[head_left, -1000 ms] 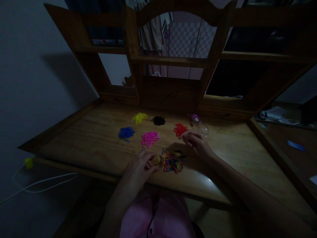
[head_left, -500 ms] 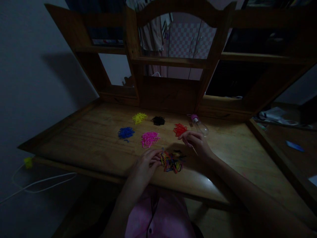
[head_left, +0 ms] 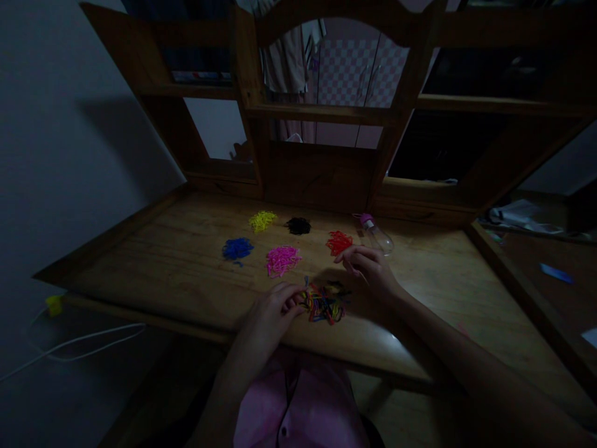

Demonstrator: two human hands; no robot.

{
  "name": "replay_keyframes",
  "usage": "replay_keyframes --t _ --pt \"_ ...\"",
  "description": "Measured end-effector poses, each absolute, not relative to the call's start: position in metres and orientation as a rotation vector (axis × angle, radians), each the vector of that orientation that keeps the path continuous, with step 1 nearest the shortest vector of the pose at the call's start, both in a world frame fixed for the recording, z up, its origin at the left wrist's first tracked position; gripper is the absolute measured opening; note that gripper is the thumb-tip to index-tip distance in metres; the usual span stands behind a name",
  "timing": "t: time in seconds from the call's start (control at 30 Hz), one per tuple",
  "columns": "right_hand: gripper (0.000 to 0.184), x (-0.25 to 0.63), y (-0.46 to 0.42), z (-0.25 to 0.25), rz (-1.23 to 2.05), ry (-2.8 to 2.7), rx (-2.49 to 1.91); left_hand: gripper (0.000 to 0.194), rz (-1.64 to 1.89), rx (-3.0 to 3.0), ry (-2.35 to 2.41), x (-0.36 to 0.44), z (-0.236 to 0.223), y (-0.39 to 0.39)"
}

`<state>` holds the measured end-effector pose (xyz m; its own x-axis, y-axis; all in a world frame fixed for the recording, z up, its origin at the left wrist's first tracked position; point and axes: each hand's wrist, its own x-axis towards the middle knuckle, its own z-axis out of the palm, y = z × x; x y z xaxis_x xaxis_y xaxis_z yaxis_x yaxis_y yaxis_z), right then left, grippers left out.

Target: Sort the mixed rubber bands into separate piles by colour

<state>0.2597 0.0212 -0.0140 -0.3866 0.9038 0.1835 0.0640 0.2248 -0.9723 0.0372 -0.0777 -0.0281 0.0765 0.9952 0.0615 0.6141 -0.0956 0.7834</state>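
Small thin looped pieces, like coloured paper clips, lie in piles on the wooden desk (head_left: 186, 274). My left hand (head_left: 275, 311) rests at the left edge of a mixed pile (head_left: 324, 305). Its fingers curl, with thumb and index apart at the pieces. Just in front of the red pile (head_left: 339, 242), my right hand (head_left: 370, 269) hovers with thumb and index pressed together. Whatever those fingertips pinch is too small and dark to make out. Left of the red pile are a pink pile (head_left: 282, 260), a black pile (head_left: 298, 226), a yellow pile (head_left: 262, 221) and a blue pile (head_left: 237, 249).
A clear bulb-shaped bottle (head_left: 380, 239) with a pink cap lies behind my right hand. The wooden shelf unit (head_left: 321, 115) rises along the desk's back. A white cable (head_left: 93, 341) hangs at the left, below a yellow piece (head_left: 55, 305).
The fingers of my left hand have curled slightly more at the mixed pile. My right hand stays by the red pile almost unmoved. The piles look the same.
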Motion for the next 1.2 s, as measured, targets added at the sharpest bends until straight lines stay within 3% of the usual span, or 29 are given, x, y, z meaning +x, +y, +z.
replay_keyframes --t 0.23,0.6,1.0,1.2 --pt "0.023 0.262 0.021 -0.014 1.284 -1.716 -0.914 0.021 0.935 1.797 1.575 0.035 -0.019 -0.079" --pt "0.023 0.241 -0.01 -0.004 0.982 -2.229 -0.677 0.02 1.172 1.637 1.517 0.054 -0.011 -0.08" --pt "0.018 0.242 -0.004 -0.01 1.031 -2.196 -0.718 0.015 1.256 1.422 1.477 0.054 -0.024 -0.081" --pt "0.021 0.241 0.014 -0.007 0.865 -2.134 -0.867 0.014 1.316 1.372 1.527 0.038 -0.026 -0.08"
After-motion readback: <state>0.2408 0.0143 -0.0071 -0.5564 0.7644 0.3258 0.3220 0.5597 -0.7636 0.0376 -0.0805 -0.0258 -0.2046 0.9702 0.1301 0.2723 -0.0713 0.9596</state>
